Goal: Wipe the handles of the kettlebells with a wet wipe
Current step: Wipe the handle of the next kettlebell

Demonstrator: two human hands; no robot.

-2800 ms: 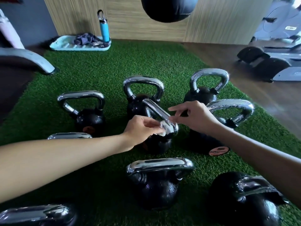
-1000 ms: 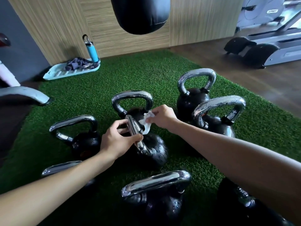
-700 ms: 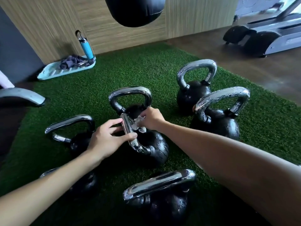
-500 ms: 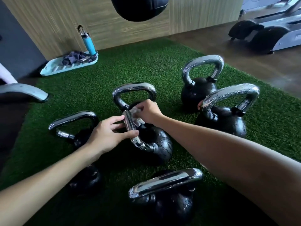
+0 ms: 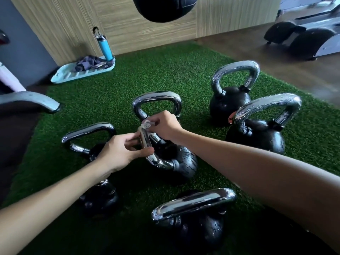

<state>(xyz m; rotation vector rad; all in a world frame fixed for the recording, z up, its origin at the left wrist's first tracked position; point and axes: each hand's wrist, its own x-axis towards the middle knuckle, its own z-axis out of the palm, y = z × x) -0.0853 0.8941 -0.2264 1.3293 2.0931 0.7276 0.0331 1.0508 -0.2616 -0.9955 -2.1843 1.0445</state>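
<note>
- On tilted black kettlebell's [image 5: 182,162] chrome handle [image 5: 144,138], still grips mid-bar with left hand [image 5: 120,152].
- Pinches crumpled white wet wipe [image 5: 146,124] in right hand [image 5: 164,126], now up at handle's far corner; likely nearly clean.

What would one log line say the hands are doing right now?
step: wiping handle | left hand: grips kettlebell handle | right hand: pinches wet wipe against handle's top | floor: green turf
</note>
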